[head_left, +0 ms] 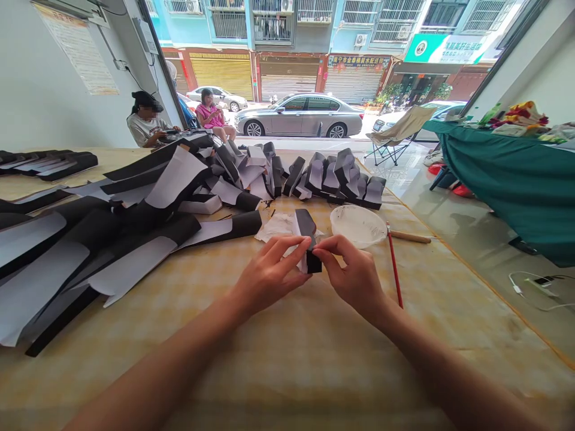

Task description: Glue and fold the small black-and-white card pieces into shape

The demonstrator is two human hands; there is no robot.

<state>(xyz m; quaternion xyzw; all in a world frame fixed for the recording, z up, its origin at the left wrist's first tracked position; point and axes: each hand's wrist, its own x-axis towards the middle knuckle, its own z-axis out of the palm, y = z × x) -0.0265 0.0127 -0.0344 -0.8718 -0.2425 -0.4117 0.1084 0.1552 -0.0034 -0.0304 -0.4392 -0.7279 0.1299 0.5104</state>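
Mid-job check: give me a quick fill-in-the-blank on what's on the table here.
1. The left hand and right hand pinch a small strip that is white and ____.
2. A thin red stick lies to the ____ of the white bowl.
3. Out on the street, the parked sedan is ____.
4. The table cover has a yellow ____ pattern.

Missing words: black; right; silver; checked.
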